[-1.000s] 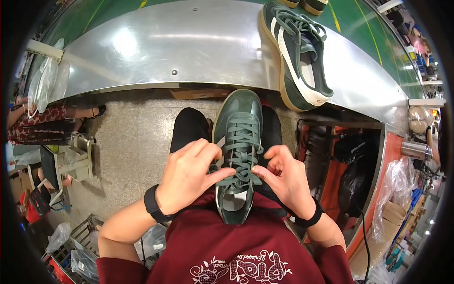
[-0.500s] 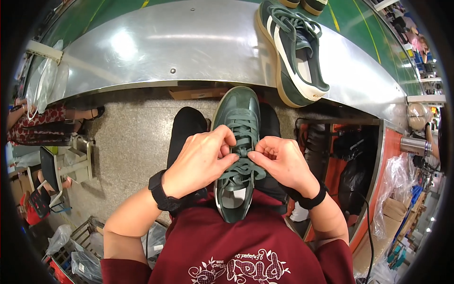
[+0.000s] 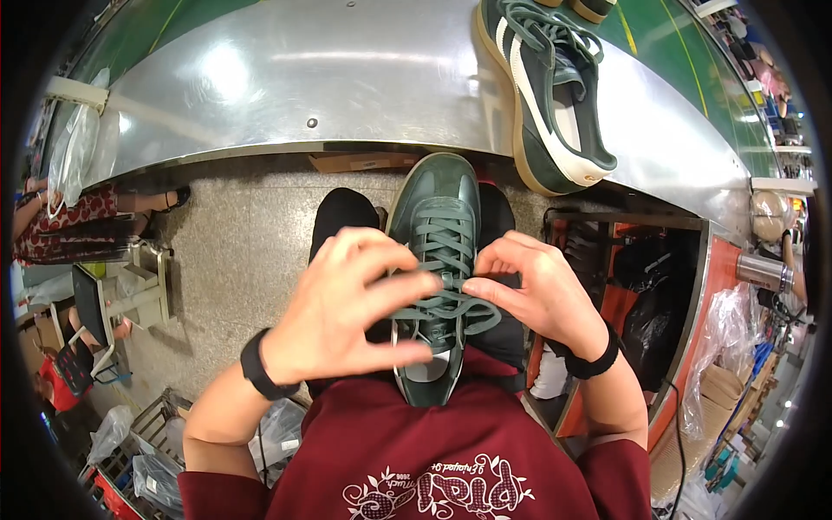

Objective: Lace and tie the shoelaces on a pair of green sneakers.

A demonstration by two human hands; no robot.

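Note:
A dark green sneaker (image 3: 433, 186) rests on my lap between my legs, its toe pointing away from me. Green shoelaces (image 3: 444, 227) run crisscross up its tongue, with loose loops near the opening. My left hand (image 3: 338, 303) hovers over the laces, fingers and thumb spread wide and a little blurred. At the shoe's right side, my right hand (image 3: 542, 286) pinches the shoelace between thumb and forefinger. A matching green sneaker with white stripes (image 3: 530, 91) lies on the metal bench ahead, its toe away from me.
The shiny metal bench edge (image 3: 260, 95) curves across the front, with a green surface (image 3: 225, 16) beyond. An orange-sided cabinet (image 3: 719, 269) holding black bags stands at right. At lower left is a crate with plastic bags (image 3: 156, 481); a person's patterned garment (image 3: 74, 225) shows at far left.
My left hand has let go of the laces, spread its fingers and come back toward me. The right hand keeps its pinch at the shoe's side. The view has shifted slightly.

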